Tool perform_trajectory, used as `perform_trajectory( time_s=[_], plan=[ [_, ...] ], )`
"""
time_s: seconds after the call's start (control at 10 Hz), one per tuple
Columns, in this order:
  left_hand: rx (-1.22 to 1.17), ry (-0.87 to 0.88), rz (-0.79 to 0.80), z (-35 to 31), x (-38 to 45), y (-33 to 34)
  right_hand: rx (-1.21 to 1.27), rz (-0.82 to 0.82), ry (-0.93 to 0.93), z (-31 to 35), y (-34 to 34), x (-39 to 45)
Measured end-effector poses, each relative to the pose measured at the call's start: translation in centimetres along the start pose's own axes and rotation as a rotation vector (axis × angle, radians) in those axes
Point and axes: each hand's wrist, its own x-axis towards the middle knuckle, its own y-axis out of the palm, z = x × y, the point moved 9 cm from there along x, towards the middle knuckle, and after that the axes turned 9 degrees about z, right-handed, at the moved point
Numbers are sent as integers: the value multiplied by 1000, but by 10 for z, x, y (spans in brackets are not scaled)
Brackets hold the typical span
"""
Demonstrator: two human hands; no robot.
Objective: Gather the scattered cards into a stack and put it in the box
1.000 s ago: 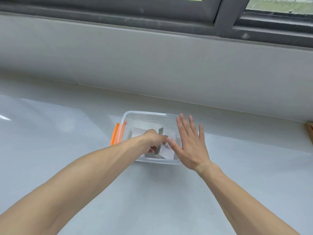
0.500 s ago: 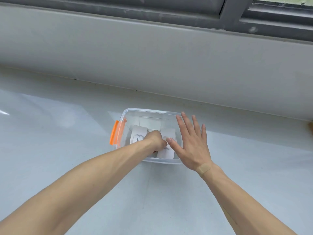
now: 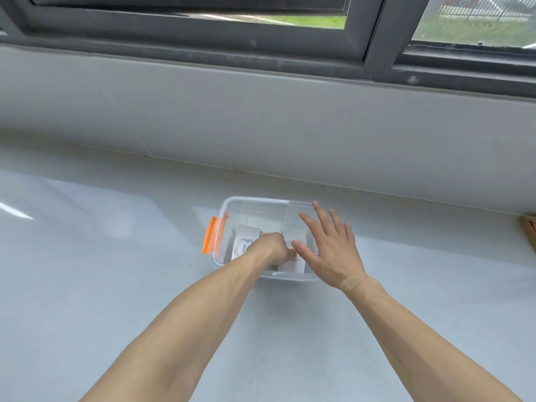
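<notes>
The cards (image 3: 245,247) lay inside the box (image 3: 223,210), pinched by the left hand (image 3: 278,250); the right hand (image 3: 333,250) was spread flat. A careless release could have splayed the stack.

One head-worn view looks forward and down, close over a pale glossy counter (image 3: 87,285), facing a dark-framed window (image 3: 377,33).

The bare left hand (image 3: 277,250) is curled, knuckles up, fingers tucked under. The bare right hand (image 3: 333,250) is flat, fingers spread, a tan plaster (image 3: 351,283) at its wrist.
</notes>
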Motion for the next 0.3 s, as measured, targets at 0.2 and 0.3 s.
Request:
perform_trajectory(
  time_s=[0.2, 0.3],
  plan=[
    [42, 159, -132, -1, -35, -22, -70, -24, 29, 4, -20, -10],
    [104, 221, -195, -1, -53, -27, -124, -63, 1, 8, -27, -22]
  ],
)
